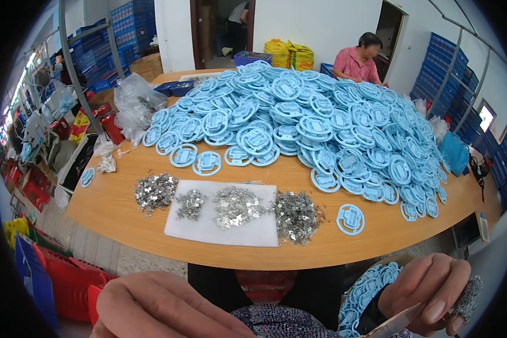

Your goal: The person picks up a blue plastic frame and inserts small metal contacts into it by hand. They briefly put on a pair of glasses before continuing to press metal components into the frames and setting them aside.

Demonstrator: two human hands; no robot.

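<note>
Metal glints at the lower frame edge, where a thin shiny blade-like piece (397, 322) is pinched in the curled right hand (431, 293), below the table (124, 219) rim; it looks light, stiff, and best gripped by its flat sides. Beside it, the left hand (163, 307) is seen loosely curled; whether anything is held cannot be told.

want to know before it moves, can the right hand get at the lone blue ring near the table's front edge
Probably yes: the lone blue ring lies apart from the pile, nothing between it and the right hand, though its fingers already hold something.
</note>
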